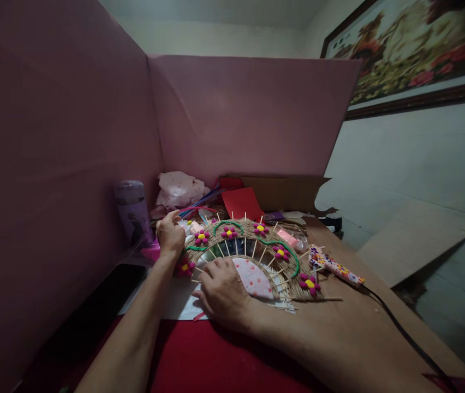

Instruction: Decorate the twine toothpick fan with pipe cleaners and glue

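A half-round fan (252, 240) made of thin sticks and woven twine lies on the work surface. Magenta flowers (280, 252) with yellow centres and curved green pipe cleaners (293, 256) decorate its band. White fabric with pink dots (254, 279) covers its inner half-circle. My right hand (226, 292) rests over the left part of this fabric, thumb apart from the bent fingers. At the fan's upper left, my left hand (170, 236) is closed, its fingertips pinching what looks like a red pipe cleaner (197, 208) that arches to the right.
A glue gun (337, 266) with a flower pattern lies right of the fan, its black cord trailing forward. A purple bottle (131, 210) stands at left, behind a dark flat object (113, 295). Behind the fan are red paper (242, 203), bundled blue pipe cleaners (203, 201) and cardboard (281, 191).
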The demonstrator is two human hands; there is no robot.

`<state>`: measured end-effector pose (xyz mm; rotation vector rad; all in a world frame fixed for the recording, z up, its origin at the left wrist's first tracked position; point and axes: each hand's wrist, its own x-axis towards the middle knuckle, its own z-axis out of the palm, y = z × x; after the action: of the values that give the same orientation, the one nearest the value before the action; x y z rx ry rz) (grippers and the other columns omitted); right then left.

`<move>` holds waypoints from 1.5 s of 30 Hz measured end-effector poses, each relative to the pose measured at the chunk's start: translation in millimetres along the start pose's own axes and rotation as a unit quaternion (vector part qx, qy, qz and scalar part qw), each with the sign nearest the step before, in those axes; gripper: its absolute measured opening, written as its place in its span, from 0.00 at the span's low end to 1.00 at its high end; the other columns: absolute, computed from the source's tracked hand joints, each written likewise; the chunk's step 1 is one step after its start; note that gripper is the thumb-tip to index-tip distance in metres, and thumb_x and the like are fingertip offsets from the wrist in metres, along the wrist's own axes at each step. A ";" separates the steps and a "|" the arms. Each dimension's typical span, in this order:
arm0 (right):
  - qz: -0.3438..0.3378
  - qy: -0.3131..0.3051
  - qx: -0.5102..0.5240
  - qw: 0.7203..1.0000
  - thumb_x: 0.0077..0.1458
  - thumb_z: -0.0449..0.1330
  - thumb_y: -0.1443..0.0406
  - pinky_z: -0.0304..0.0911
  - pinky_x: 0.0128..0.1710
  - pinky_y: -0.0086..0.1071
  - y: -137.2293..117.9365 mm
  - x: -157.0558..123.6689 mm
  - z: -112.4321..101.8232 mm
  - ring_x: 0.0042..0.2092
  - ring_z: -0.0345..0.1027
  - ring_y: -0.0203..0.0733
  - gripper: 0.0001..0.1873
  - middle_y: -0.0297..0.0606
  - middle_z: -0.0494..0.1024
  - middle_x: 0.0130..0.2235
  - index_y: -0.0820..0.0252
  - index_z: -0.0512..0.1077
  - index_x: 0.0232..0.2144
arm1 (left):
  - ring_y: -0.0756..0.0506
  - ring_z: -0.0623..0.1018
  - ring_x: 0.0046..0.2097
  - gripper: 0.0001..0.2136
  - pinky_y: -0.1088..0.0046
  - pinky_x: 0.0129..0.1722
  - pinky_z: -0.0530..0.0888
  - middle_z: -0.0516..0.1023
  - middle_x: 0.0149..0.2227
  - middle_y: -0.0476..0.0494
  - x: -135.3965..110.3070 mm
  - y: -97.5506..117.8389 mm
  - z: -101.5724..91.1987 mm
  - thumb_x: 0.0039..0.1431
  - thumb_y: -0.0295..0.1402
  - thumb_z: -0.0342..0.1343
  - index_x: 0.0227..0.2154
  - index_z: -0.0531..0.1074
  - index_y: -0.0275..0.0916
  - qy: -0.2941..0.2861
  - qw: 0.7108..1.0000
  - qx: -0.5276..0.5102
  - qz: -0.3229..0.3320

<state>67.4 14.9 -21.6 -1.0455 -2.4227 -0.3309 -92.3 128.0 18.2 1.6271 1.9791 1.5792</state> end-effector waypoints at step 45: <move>0.252 0.377 0.250 0.855 0.62 0.41 0.63 0.59 0.38 0.34 62.1 -30.6 -23.0 0.35 0.64 0.39 0.15 0.35 0.70 0.31 0.57 0.65 0.31 | 0.44 0.69 0.36 0.10 0.68 0.37 0.63 0.72 0.29 0.43 -48.1 88.0 33.4 0.58 0.33 0.47 0.27 0.72 0.40 -0.075 0.949 0.086 0.295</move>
<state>138.7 29.1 -15.7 -1.0041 -1.3570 0.0770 5.4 99.7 47.1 2.5013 1.6772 1.3986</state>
